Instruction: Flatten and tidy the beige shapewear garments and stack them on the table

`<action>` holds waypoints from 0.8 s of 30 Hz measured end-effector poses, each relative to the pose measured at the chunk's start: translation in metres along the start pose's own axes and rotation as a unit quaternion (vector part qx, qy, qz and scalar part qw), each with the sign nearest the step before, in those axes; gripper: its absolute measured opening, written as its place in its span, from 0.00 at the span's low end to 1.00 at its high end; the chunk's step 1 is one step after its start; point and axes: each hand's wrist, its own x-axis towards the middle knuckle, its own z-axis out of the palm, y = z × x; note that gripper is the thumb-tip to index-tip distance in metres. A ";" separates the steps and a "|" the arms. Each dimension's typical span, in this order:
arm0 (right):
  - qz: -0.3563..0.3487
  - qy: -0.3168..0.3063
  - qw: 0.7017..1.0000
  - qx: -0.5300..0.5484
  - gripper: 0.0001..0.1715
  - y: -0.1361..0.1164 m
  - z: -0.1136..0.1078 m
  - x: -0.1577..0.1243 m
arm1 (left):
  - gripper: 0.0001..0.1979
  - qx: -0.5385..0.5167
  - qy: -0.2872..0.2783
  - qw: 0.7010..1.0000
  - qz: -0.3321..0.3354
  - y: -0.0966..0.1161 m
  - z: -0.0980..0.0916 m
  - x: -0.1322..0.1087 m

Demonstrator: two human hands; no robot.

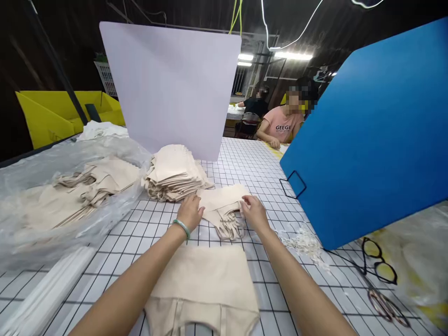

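Two bare hands reach forward over the gridded table (252, 168) and meet on a small beige garment piece (222, 205) that lies just in front of the folded beige stack (173, 175). The left hand (191, 211), with a green bangle (182, 227) at its wrist, lies palm down with fingers loosely curled on the piece's left edge, just beside the stack's near corner. The right hand (255, 213) pinches the piece's right edge between thumb and fingers. The piece looks partly folded, its lower part bunched between the two hands.

As a judgement, the step in hand is squaring up or folding this one piece beside the stack; the next move would call for both edges held evenly, so the soft cloth does not slump or skew, and for care not to nudge the stack's loose layers.

On the near side of the stack, between the forearms, a larger beige garment (206, 284) lies flat. Left of the stack, more beige pieces rest in clear plastic sheeting (52, 205). Behind the stack stands a pale lilac board (171, 84); to its right a blue board (371, 135) leans, with scissors (380, 268) and white thread scraps (304, 242) at its foot. Beyond the boards two other people sit at work, well apart from the stack.
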 end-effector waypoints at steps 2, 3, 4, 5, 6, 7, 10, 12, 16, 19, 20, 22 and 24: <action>0.043 0.012 0.999 -0.027 0.16 0.018 0.010 0.046 | 0.13 0.001 -0.024 0.999 0.024 0.008 0.009 0.019; 0.060 0.013 0.997 -0.039 0.15 0.025 0.015 0.064 | 0.13 -0.003 -0.035 0.999 0.039 0.012 0.013 0.024; 0.072 0.011 0.996 -0.049 0.13 0.032 0.020 0.076 | 0.14 -0.008 -0.047 0.997 0.053 0.015 0.016 0.026; 0.078 0.007 0.995 -0.058 0.10 0.036 0.024 0.084 | 0.14 -0.015 -0.059 0.996 0.066 0.017 0.020 0.026; 0.077 0.002 0.995 -0.065 0.07 0.040 0.028 0.089 | 0.15 -0.023 -0.069 0.994 0.077 0.017 0.023 0.027; 0.070 -0.003 0.995 -0.071 0.06 0.041 0.031 0.090 | 0.15 -0.031 -0.075 0.993 0.087 0.017 0.025 0.027; 0.028 -0.010 0.997 -0.077 0.06 0.041 0.036 0.086 | 0.14 -0.058 -0.071 0.990 0.112 0.013 0.031 0.034; 0.014 -0.015 0.997 -0.075 0.07 0.040 0.036 0.083 | 0.15 -0.080 -0.056 0.987 0.124 0.013 0.033 0.044; 0.056 -0.024 0.995 -0.073 0.07 0.043 0.033 0.091 | 0.15 -0.118 -0.046 0.984 0.128 0.023 0.029 0.065; 0.069 -0.021 0.995 -0.069 0.01 0.042 0.029 0.096 | 0.16 -0.125 -0.068 0.982 0.128 0.025 0.022 0.070; 0.058 -0.016 0.996 -0.064 0.02 0.040 0.028 0.096 | 0.16 -0.123 -0.079 0.981 0.130 0.023 0.020 0.068; 0.018 -0.008 0.999 -0.047 0.04 0.029 0.024 0.091 | 0.17 -0.118 -0.095 0.980 0.129 0.017 0.017 0.065; -0.030 -0.012 0.999 -0.019 0.06 0.013 0.017 0.083 | 0.21 -0.120 -0.082 0.982 0.119 0.013 0.013 0.064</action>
